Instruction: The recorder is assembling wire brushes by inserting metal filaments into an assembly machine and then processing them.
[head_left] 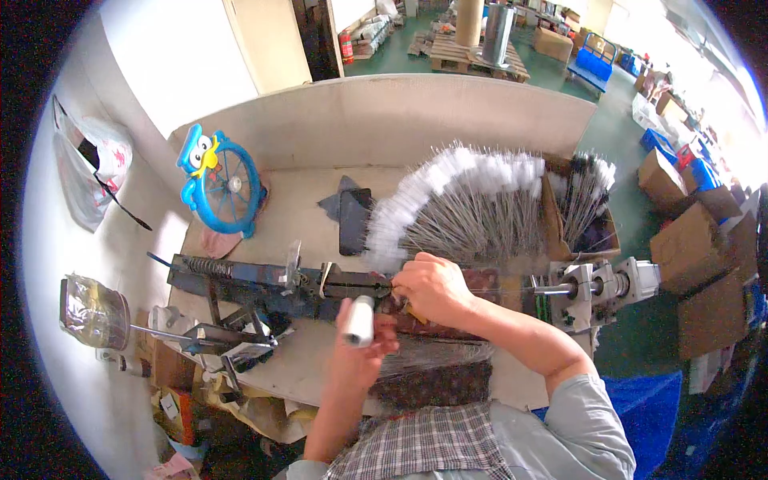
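My left hand (364, 356), slightly blurred, is closed around a white tubular handle (361, 322) in front of the bench machine. My right hand (434, 290) is closed in a pinch at the end of the dark machine bar (352, 285); what lies between its fingertips is hidden. Thin wire seems to run from there toward the metal spindle (564, 288) at the right. Behind my right hand lies a large fanned pile of twisted-wire brushes (472, 208) with white bristle tips. Several thin wires (432, 354) lie near my body, between my forearms.
A blue toy-faced fan (228, 186) and a dark phone (354, 222) are on the table behind the machine. A box of brushes (588, 204) stands at the far right. A plastic-wrapped motor (96, 312) juts out at the left. Cardboard boxes (692, 248) crowd the right side.
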A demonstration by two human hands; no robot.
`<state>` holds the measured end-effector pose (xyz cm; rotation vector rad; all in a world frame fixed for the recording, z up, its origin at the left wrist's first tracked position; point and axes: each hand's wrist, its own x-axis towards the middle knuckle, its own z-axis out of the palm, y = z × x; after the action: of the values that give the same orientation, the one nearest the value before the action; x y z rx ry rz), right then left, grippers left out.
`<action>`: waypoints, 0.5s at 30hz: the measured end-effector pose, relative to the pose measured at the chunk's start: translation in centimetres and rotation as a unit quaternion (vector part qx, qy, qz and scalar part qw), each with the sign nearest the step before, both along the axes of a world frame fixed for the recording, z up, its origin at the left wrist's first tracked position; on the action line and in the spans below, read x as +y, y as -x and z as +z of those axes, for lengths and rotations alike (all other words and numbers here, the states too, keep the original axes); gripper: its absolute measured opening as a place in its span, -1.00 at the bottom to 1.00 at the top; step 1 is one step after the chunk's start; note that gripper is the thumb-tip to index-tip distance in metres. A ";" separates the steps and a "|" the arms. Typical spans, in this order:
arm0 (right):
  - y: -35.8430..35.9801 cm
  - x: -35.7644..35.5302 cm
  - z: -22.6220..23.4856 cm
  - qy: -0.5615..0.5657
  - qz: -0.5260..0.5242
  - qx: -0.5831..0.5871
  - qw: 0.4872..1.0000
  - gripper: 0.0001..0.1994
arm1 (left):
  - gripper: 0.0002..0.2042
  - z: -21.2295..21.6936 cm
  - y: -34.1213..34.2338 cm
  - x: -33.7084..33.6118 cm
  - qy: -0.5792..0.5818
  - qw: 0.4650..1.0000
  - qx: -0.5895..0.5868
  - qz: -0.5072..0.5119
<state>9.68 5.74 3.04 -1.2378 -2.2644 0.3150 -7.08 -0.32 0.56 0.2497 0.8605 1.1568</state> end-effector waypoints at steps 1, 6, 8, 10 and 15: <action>0.1 0.0 0.1 -0.006 -0.005 -0.007 1.000 -0.92 | -0.60 1.0 -1.2 0.0 0.001 1.000 0.006 0.018; 0.3 -0.4 0.5 -0.004 0.006 -0.006 1.000 -0.95 | -0.62 -3.9 -0.1 0.7 -0.196 0.826 0.507 -0.148; -0.4 -0.5 0.7 -0.007 0.008 -0.025 1.000 -0.92 | -0.65 -3.5 -0.4 0.8 -0.174 0.776 0.584 -0.163; -0.7 -0.7 1.2 -0.015 0.023 -0.038 0.999 -0.87 | -0.69 -2.7 -0.8 0.6 -0.182 0.812 0.535 -0.149; -4.2 -5.2 0.0 0.015 0.131 0.003 0.991 -0.84 | -0.78 -3.6 -3.1 -0.3 -0.187 0.931 0.309 -0.054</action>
<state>13.85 0.52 3.09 -0.9521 -2.4270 0.4499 -3.96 -0.60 -3.07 1.0045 1.1469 1.1454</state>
